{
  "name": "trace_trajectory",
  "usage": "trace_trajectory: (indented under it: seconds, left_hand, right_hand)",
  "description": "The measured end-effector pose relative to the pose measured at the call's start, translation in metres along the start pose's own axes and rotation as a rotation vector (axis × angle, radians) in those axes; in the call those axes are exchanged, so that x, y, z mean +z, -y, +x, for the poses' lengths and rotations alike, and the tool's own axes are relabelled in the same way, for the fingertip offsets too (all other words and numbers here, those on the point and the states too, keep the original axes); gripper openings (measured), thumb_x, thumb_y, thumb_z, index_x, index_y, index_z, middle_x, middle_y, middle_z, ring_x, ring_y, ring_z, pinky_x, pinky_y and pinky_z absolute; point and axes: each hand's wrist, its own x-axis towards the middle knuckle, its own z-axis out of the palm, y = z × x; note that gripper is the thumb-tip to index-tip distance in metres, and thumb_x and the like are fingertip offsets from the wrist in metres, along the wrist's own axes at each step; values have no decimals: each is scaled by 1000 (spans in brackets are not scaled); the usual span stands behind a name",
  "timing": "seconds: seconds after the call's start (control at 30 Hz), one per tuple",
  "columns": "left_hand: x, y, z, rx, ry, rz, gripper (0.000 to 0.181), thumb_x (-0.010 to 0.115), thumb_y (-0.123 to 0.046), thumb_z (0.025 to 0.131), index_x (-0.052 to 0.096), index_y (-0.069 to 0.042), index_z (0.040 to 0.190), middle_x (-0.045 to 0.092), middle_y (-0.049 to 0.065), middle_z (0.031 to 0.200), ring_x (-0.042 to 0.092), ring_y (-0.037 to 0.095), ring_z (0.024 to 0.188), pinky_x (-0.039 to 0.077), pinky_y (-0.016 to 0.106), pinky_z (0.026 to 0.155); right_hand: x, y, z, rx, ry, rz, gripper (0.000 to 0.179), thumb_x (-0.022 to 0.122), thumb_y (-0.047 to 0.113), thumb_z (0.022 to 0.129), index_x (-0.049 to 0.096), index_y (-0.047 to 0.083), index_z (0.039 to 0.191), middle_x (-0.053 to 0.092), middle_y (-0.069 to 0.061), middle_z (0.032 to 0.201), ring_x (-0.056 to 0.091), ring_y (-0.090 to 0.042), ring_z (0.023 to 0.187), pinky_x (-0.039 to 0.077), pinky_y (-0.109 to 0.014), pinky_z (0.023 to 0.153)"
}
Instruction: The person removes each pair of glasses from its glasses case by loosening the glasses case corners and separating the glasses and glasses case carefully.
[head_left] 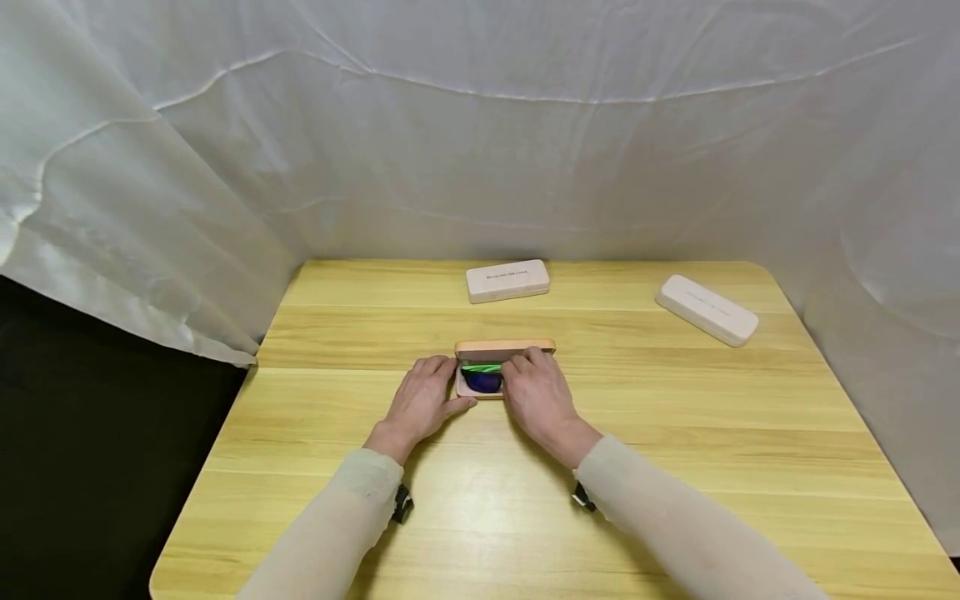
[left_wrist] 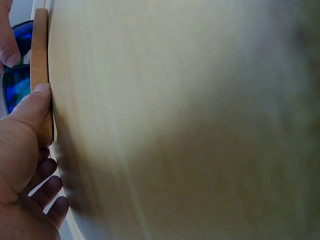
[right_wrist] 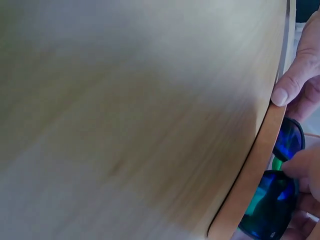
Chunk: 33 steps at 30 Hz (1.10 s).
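An open orange glasses case (head_left: 495,345) with a pale lining lies on the table in the head view, its lid raised at the back. Inside sit sunglasses (head_left: 483,382) with dark blue lenses and bright green temples. My left hand (head_left: 422,402) grips the case's left end, thumb on the front wall (left_wrist: 40,60) and fingers around the side. With my right hand (head_left: 536,396) I pinch the sunglasses near the bridge, as the right wrist view shows; both blue-green lenses (right_wrist: 270,205) lie behind the front wall. The right hand hides the case's right part in the head view.
Two closed white glasses cases lie farther back on the wooden table (head_left: 360,325): one case (head_left: 508,282) behind the orange one, another case (head_left: 707,310) at the back right. White curtains (head_left: 525,167) hang behind and beside the table.
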Motion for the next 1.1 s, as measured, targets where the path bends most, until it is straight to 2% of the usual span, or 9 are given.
trace_trajectory:
  seconds: [0.23,0.47,0.9,1.1]
  left_hand:
    - [0,0,1,-5,14,0,79,72,-53,98,49,-5,156,54,16,153,48,34,144,40,52,123]
    - [2,1,2,4,11,19,79,71,-55,98,50,-5,155,54,15,154,48,34,144,40,52,122]
    - [1,0,2,-9,7,-1,79,73,-54,96,51,-6,154,55,14,152,49,33,143,41,51,122]
    - [2,0,2,-4,-6,-9,79,75,-53,95,51,-5,154,56,14,151,50,33,141,42,51,121]
  right_hand:
    - [-10,-15,-8,-32,-17,18,11,74,18,95,70,9,91,76,-5,96,59,-27,93,49,-38,78]
    - [-23,-39,-22,-52,-42,60,17,78,20,92,66,8,90,73,-6,95,59,-28,92,52,-41,77]
    - [-35,-81,-54,-47,-38,88,13,71,18,94,66,6,91,72,-8,91,62,-31,92,54,-44,80]
    - [-36,-101,-68,-44,-57,129,12,72,15,92,65,6,90,71,-8,88,62,-31,90,53,-46,83]
